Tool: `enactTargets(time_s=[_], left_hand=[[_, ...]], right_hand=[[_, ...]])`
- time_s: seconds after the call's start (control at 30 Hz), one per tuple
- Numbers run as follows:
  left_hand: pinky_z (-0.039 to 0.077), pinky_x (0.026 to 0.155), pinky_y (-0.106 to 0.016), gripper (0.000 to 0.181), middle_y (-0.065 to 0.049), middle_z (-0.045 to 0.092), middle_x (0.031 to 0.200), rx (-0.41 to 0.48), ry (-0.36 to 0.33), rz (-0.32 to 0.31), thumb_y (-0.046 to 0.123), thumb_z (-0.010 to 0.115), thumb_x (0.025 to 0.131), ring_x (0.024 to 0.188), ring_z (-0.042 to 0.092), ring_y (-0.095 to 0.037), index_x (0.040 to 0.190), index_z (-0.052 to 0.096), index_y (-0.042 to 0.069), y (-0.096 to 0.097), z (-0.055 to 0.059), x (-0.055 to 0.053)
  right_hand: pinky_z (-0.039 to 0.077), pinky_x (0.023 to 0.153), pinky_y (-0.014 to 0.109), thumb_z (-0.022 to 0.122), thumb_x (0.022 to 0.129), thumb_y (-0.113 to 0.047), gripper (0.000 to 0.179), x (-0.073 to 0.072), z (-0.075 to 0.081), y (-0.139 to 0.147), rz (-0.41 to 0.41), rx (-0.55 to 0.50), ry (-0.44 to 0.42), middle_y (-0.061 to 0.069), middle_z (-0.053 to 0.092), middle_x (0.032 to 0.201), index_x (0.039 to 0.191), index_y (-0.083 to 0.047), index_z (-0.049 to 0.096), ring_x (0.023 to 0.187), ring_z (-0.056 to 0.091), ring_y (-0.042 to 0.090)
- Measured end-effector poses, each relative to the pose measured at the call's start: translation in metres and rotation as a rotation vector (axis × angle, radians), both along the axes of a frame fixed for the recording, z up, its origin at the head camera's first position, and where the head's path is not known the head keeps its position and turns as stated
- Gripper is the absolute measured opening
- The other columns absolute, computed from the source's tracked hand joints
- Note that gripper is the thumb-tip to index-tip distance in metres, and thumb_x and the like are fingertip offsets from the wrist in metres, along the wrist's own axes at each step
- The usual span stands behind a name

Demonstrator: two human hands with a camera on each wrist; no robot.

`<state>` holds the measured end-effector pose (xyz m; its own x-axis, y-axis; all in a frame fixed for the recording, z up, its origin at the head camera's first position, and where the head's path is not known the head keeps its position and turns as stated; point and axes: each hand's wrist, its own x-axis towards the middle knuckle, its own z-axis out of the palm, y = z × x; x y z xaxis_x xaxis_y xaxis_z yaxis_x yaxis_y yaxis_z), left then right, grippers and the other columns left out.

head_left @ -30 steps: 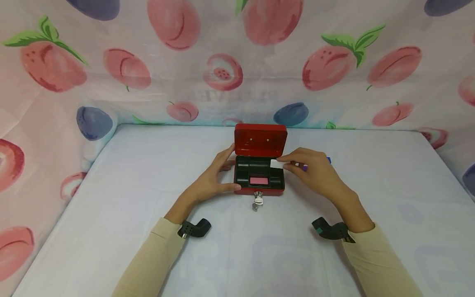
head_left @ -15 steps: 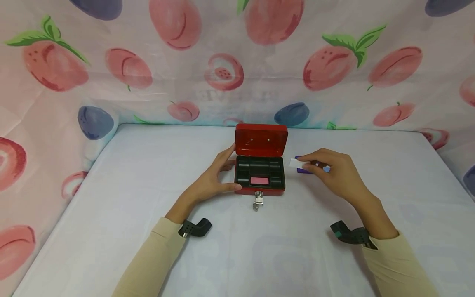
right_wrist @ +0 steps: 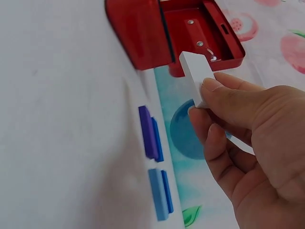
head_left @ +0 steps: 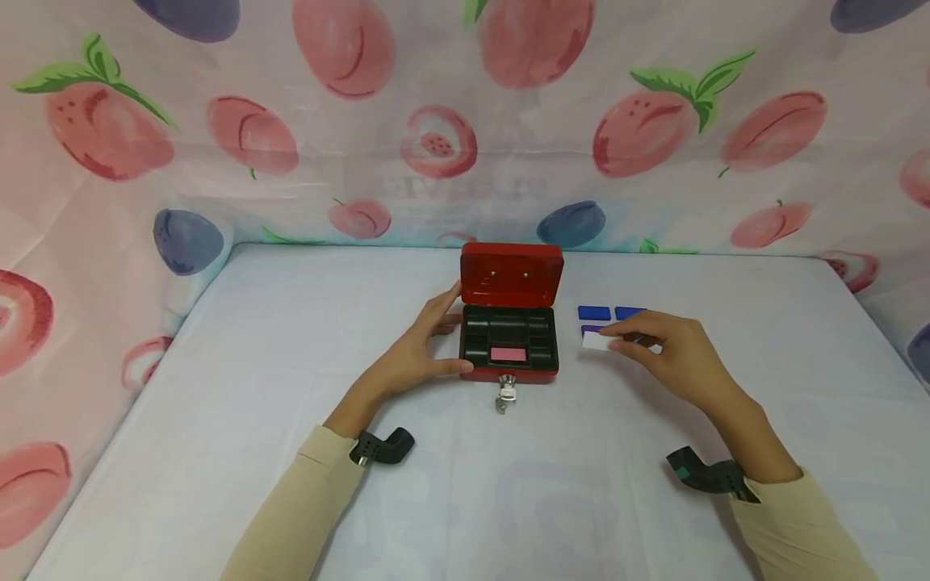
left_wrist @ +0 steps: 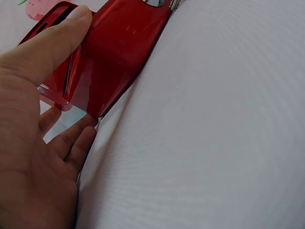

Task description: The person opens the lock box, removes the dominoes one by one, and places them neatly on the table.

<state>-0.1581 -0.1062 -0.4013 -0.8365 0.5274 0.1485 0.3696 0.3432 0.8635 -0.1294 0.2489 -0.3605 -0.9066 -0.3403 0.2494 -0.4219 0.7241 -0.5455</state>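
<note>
A red cash box (head_left: 483, 375) stands with its lid raised, its black tray facing up and a pink block (head_left: 508, 353) in the tray's front middle compartment. My left hand (head_left: 416, 355) holds the box at its left side, thumb on the front corner (left_wrist: 78, 19) and fingers along the side. To the right of the box, my right hand (head_left: 672, 351) pinches a white block (right_wrist: 193, 71) between thumb and fingers, above the tablecloth. In the head view the white block (head_left: 598, 342) overlaps a purple block (head_left: 590, 329).
Two blue blocks (head_left: 594, 312) lie in a row behind the purple one. The right wrist view also shows a light blue block (right_wrist: 158, 193) beside them. Keys (head_left: 500, 403) hang from the box's front lock. A fruit-print cloth (head_left: 436, 194) rises behind the table.
My right hand has carried the white block from over the box's tray to the right, then nearer to me, uncovering the blue blocks. The left hand and box have stayed in place.
</note>
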Motion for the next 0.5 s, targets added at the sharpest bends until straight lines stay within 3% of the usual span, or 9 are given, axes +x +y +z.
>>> enactTargets(time_s=[0.23,0.4,0.5], left_hand=[[0.029,0.098,-0.048,0.094,-0.008,0.020,0.141,0.038,-0.003,-0.032,0.014,0.072,0.075,0.120,0.034,-0.031,0.144,0.009,0.020,0.003,0.025,0.012],[0.029,0.098,-0.048,0.093,-0.009,0.020,0.141,0.020,-0.013,-0.024,0.014,0.071,0.075,0.120,0.034,-0.031,0.144,0.009,0.019,0.004,0.029,0.014],[0.029,0.099,-0.047,0.094,-0.006,0.020,0.141,0.026,-0.016,-0.027,0.018,0.071,0.075,0.121,0.034,-0.028,0.144,0.009,0.022,0.003,0.024,0.012]], right_hand=[[0.051,0.064,0.034,0.069,0.079,-0.021,0.021,-0.002,-0.010,0.009,-0.027,0.018,-0.030,-0.010,0.060,0.089,0.099,-0.026,0.068,0.080,0.054,0.008],[0.050,0.068,0.026,0.069,0.078,-0.014,0.021,-0.004,-0.016,0.012,-0.010,0.016,-0.031,-0.009,0.061,0.090,0.097,-0.023,0.069,0.079,0.055,0.009],[0.049,0.068,0.021,0.070,0.076,-0.007,0.026,-0.006,-0.019,0.012,-0.008,0.025,-0.024,-0.008,0.062,0.091,0.096,-0.023,0.069,0.077,0.055,0.008]])
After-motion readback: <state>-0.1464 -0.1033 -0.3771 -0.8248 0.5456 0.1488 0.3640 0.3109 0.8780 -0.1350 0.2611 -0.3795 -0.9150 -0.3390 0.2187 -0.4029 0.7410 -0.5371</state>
